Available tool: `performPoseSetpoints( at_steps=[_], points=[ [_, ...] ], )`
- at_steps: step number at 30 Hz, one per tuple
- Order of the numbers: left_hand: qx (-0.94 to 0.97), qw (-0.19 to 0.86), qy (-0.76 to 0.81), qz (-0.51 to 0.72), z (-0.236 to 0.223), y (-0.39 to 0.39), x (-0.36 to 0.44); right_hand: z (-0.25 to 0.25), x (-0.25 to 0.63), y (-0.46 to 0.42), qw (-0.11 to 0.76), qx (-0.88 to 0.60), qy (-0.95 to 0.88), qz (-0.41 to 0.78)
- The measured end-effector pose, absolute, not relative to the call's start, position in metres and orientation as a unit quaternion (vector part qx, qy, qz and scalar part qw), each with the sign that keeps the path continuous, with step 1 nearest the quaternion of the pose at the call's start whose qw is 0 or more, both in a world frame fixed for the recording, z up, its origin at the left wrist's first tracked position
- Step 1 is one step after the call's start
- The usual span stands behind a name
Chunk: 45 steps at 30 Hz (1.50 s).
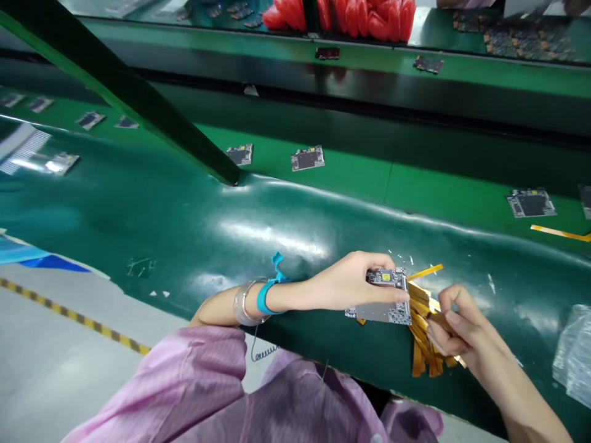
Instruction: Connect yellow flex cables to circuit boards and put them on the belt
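My left hand [355,286] is closed on a grey circuit board [381,311], with the thumb along its upper face and the fingers at the far edge. Just right of the board lies a loose pile of orange flex cables [420,347]. One orange strip [429,271] sticks out beside the board's far right corner. Over the right side of the pile is my right hand [459,326], its fingers curled and thumb pressed to them. Whatever sits between those fingertips is too small to make out. A blue wrist strap [264,296] and a clear bangle [241,304] circle my left wrist.
Several circuit boards [308,159] lie along the green belt [360,178] beyond the green mat [184,209]. A dark post [184,132] slants down to the mat's far edge. Clear plastic bags [575,357] lie at right. Red bundles [364,18] stand at the back.
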<state>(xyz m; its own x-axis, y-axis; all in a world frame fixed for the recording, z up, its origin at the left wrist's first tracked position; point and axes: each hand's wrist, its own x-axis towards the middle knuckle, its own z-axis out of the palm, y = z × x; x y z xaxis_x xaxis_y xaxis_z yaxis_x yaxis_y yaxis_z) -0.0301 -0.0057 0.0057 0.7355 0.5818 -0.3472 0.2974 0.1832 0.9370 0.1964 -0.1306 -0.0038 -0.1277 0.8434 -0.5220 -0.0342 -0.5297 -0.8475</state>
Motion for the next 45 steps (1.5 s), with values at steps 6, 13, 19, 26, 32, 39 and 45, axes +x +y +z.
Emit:
performPoseSetpoints(
  at_steps=[6, 13, 19, 26, 32, 39, 45],
  points=[
    [0.646, 0.666, 0.363, 0.084, 0.013, -0.005, -0.033, 0.008, 0.189, -0.126, 0.279, -0.593, -0.374, 0.656],
    [0.669, 0.655, 0.347, 0.06, 0.019, -0.006, -0.037, 0.007, 0.186, -0.123, 0.269, -0.654, -0.41, 0.576],
    [0.677, 0.645, 0.351, 0.043, 0.021, -0.009, -0.037, 0.013, 0.174, -0.117, 0.29, -0.666, -0.398, 0.56],
    [0.672, 0.648, 0.357, 0.033, 0.022, -0.009, -0.037, 0.023, 0.168, -0.117, 0.279, -0.688, -0.376, 0.554],
    [0.708, 0.619, 0.337, 0.039, 0.02, -0.009, -0.038, 0.013, 0.176, -0.113, 0.256, -0.636, -0.404, 0.605],
    [0.719, 0.612, 0.329, 0.008, 0.023, -0.004, -0.039, 0.008, 0.175, -0.104, 0.245, -0.621, -0.419, 0.616],
    [0.713, 0.635, 0.298, 0.011, 0.011, -0.001, -0.04, 0.004, 0.178, -0.1, 0.232, -0.611, -0.448, 0.61]
  ],
)
